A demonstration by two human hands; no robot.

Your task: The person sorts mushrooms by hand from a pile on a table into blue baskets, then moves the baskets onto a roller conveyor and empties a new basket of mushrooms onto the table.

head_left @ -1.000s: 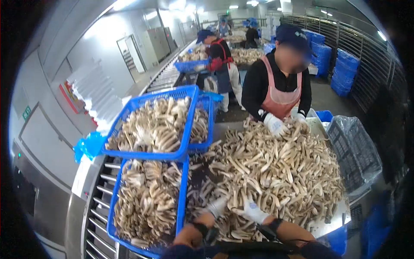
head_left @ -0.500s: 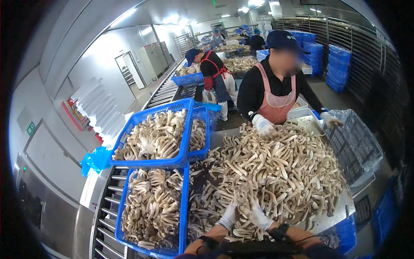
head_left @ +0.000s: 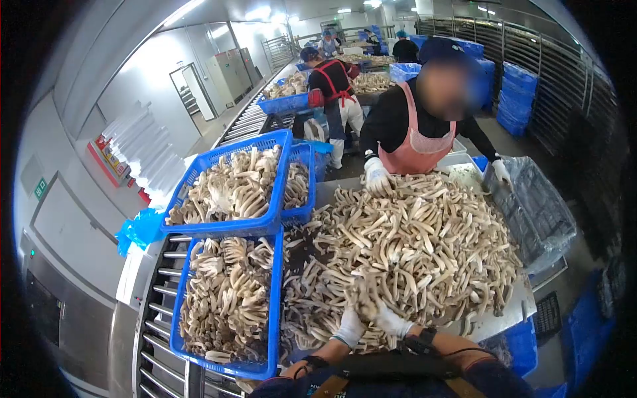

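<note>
A large heap of pale, long-stemmed mushrooms [head_left: 424, 245] covers the metal table. At the heap's near edge, my gloved left hand [head_left: 350, 326] and gloved right hand [head_left: 393, 321] are side by side. A small clump of mushrooms [head_left: 362, 296] is between them, with the fingers of both hands closed around its sides. Some fingertips are hidden among the stems. To the left of my hands, a blue crate [head_left: 273, 318] full of mushrooms rests on the rollers. Another full blue crate [head_left: 282, 179] sits just beyond it, raised higher.
Across the heap stands a co-worker in a pink apron [head_left: 418, 149], one glove on the mushrooms and the other at a plastic-lined crate [head_left: 531, 212]. A roller conveyor [head_left: 162, 325] runs along the left. Blue crates [head_left: 524, 345] are at the lower right. More people work farther back.
My view has shifted slightly. My hands have brought the clump up between them. The co-worker's glove on the heap has moved left, and the lined crate has tilted.
</note>
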